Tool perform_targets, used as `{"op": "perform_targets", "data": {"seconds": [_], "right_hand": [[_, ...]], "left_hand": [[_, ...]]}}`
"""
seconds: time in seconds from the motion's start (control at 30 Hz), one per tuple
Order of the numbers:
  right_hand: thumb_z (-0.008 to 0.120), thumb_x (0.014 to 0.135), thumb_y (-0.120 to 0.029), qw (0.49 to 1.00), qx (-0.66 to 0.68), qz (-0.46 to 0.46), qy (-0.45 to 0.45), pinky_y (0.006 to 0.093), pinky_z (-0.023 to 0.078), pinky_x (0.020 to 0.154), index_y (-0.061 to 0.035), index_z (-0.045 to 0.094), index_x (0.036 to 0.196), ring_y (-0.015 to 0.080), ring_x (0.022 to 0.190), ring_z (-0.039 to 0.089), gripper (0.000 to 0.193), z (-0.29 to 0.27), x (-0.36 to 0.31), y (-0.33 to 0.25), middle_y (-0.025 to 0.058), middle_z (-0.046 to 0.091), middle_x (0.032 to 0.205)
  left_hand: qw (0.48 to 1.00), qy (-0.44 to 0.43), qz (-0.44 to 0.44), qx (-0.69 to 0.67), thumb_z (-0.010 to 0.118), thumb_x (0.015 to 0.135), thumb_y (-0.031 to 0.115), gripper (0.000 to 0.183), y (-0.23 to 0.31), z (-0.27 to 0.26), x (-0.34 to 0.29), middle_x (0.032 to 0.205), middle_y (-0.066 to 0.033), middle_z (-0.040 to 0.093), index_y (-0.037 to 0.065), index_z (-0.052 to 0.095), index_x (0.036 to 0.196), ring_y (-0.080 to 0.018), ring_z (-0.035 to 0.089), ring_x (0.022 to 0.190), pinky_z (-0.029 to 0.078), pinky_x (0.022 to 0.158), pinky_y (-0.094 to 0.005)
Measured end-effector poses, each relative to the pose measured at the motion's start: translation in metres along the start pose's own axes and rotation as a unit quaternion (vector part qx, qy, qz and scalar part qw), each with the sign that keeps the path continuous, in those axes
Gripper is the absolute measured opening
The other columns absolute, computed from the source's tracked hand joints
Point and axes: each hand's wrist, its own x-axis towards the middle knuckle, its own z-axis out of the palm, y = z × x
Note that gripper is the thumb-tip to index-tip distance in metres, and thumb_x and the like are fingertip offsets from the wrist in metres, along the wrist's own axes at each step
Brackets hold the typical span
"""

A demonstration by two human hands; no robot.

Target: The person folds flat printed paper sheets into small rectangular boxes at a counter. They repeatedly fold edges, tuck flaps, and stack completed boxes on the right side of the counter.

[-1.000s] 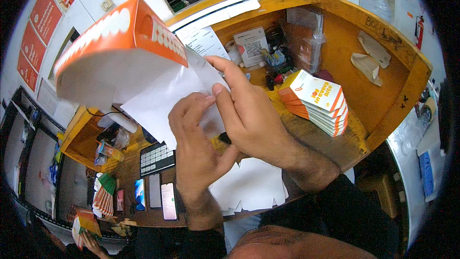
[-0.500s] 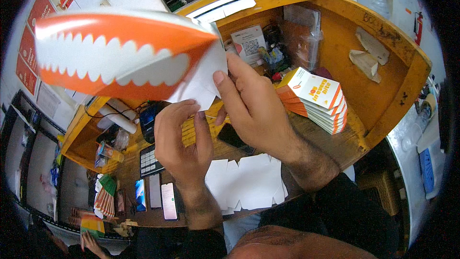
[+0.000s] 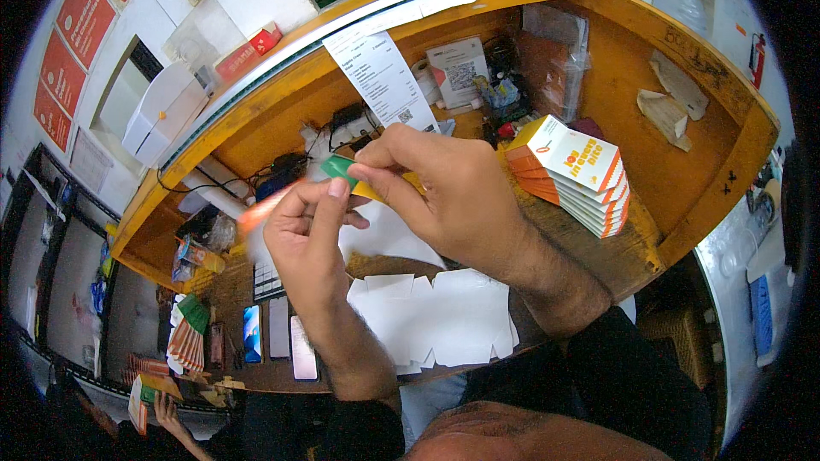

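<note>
My left hand [image 3: 309, 226] and my right hand [image 3: 448, 192] are close together above the desk. Between their thumbs and fingers they pinch a printed cardboard carton [image 3: 386, 235]. Its green edge shows at the fingertips, its white face hangs below my right hand, and an orange part left of my left hand is blurred. Beneath my wrists lies a pile of flat white carton blanks [image 3: 431, 320]. To the right of my right hand stands a stack of nested orange and white cartons [image 3: 571, 172].
The wooden desk's raised orange-brown wall [image 3: 713, 119] curves round the back and right. On the left lie a keypad [image 3: 267, 280] and several phones [image 3: 253, 333]. A paper receipt [image 3: 380, 81] hangs at the back. At lower left, another person's hand [image 3: 167, 414] touches a carton [image 3: 141, 401].
The carton has swung down from high on the left to between my hands. My left hand has shifted slightly left. The receipt behind is now uncovered.
</note>
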Motion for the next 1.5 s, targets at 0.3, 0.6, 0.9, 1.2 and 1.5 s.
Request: {"op": "perform_targets", "data": {"seconds": [0.3,0.6,0.9,1.2,1.5], "right_hand": [[0.077,0.105,-0.022,0.997,0.023,0.057,0.040,0.0316,0.059,0.080,-0.0021,0.067,0.135,0.0181,0.103,0.068,0.037,-0.001,0.004,0.001,0.0107,0.069,0.115],[0.079,0.101,-0.020,0.935,0.309,0.174,0.023,0.0345,0.059,0.087,0.0011,0.069,0.127,0.0154,0.099,0.072,0.034,0.000,0.007,0.013,0.0130,0.078,0.109],[0.074,0.105,-0.011,0.998,0.025,0.052,0.020,0.0321,0.062,0.076,0.0010,0.078,0.121,0.0205,0.095,0.080,0.020,-0.001,0.001,0.012,0.0154,0.081,0.109],[0.073,0.101,-0.008,0.995,-0.079,-0.027,0.058,0.0439,0.061,0.074,-0.0002,0.074,0.112,0.0351,0.087,0.077,0.013,0.009,0.000,0.012,0.0170,0.074,0.096],[0.075,0.104,-0.028,0.991,-0.109,0.065,0.031,0.0438,0.060,0.078,-0.0004,0.075,0.120,0.0354,0.089,0.075,0.032,0.010,-0.001,0.010,0.0184,0.071,0.105]], "left_hand": [[0.987,-0.007,0.116,0.112,0.079,0.096,-0.002,0.009,0.000,0.011,-0.006,0.106,-0.0130,0.080,-0.003,0.072,0.099,-0.0182,0.076,0.092,0.060,0.090,-0.0314],[0.797,-0.078,0.302,0.516,0.078,0.091,0.006,0.022,-0.012,0.009,-0.030,0.125,-0.0160,0.073,0.001,0.068,0.110,-0.0221,0.070,0.114,0.055,0.103,-0.0393],[0.957,0.053,0.135,0.250,0.077,0.099,0.004,0.007,-0.004,0.022,-0.013,0.105,-0.0073,0.075,0.002,0.072,0.103,-0.0117,0.066,0.088,0.053,0.084,-0.0307],[0.998,-0.032,-0.045,0.020,0.076,0.104,0.008,0.012,-0.014,0.002,0.006,0.100,-0.0091,0.077,-0.001,0.072,0.110,-0.0151,0.075,0.080,0.066,0.071,-0.0308],[0.997,-0.025,-0.015,0.071,0.080,0.098,-0.003,0.015,-0.020,-0.003,0.008,0.103,-0.0075,0.078,-0.003,0.072,0.111,-0.0101,0.074,0.091,0.062,0.082,-0.0264]]}}
